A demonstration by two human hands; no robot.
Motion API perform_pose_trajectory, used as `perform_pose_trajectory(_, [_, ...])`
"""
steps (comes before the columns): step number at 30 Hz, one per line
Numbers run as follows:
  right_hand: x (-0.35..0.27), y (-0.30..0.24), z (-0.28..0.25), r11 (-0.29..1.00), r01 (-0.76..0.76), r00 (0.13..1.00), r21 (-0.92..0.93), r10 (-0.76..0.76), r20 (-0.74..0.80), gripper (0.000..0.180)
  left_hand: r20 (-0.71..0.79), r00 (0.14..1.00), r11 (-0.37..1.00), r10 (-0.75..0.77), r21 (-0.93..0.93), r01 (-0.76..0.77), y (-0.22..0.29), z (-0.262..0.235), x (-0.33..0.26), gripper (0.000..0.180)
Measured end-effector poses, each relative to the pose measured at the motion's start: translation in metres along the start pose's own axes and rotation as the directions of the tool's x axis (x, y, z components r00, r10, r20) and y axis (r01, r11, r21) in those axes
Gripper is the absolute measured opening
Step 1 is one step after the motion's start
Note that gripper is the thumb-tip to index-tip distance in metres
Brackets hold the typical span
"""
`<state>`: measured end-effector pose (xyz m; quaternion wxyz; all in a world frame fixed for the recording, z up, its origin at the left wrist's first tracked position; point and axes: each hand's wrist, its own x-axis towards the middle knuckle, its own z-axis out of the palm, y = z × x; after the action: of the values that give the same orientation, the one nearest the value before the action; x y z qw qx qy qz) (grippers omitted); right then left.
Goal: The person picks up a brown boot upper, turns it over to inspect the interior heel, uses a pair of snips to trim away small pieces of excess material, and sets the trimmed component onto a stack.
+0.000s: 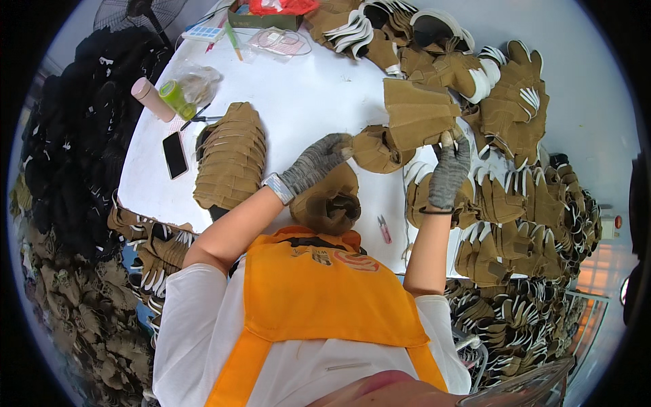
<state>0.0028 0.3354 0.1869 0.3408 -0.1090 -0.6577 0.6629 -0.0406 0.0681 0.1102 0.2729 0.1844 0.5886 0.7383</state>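
Note:
A brown suede-like boot upper is stretched between my hands above the white table point(319, 88). Its flared panel point(424, 112) stands up on the right, and its rounded, hollow part point(378, 150) lies to the left. My left hand point(315, 163), in a grey knit glove, pinches the rounded part's left edge with its fingertips. The lower right edge of the panel is gripped by my right hand point(450, 169), gloved the same way. Close to my chest, below the left hand, another brown upper point(327, 200) sits with its opening toward me.
Left of my hands lies an overlapping stack of brown uppers point(234, 156), near a phone point(175, 154), pink bottle point(152, 99) and green cup point(178, 100). Small thread snips point(384, 229) rest on the table. White-edged uppers point(502, 197) crowd the right; dark pieces point(88, 136) heap at left.

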Motion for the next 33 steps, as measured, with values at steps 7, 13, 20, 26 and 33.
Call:
perform_pose_trajectory(7, [-0.042, -0.079, 0.017, 0.897, 0.356, 0.912, -0.263, -0.271, 0.309, 0.021, 0.028, 0.992, 0.58, -0.122, -0.809, 0.094, 0.066, 0.038, 0.001, 0.084])
perform_pose_trajectory(13, [-0.058, -0.092, 0.025, 0.93, 0.313, 0.874, -0.191, -0.204, 0.441, 0.018, 0.17, 0.986, 0.612, 0.0, -0.78, 0.134, 0.088, 0.031, -0.028, 0.074])
perform_pose_trajectory(20, [-0.091, -0.114, 0.034, 0.988, 0.073, 0.995, -0.137, -0.064, 0.073, 0.037, -0.036, 0.966, 0.956, 0.255, -0.143, -0.257, 0.106, 0.025, -0.072, 0.067])
perform_pose_trajectory(26, [-0.114, -0.124, 0.034, 0.952, -0.304, 0.897, 0.029, 0.276, 0.346, 0.055, 0.033, 0.966, 0.951, 0.257, 0.169, -0.259, 0.094, 0.001, -0.096, 0.061])
perform_pose_trajectory(33, [-0.133, -0.123, 0.041, 0.936, -0.219, 0.906, 0.277, 0.089, 0.414, 0.03, 0.015, 0.96, 0.95, 0.28, -0.148, -0.275, 0.095, 0.015, -0.095, 0.069])
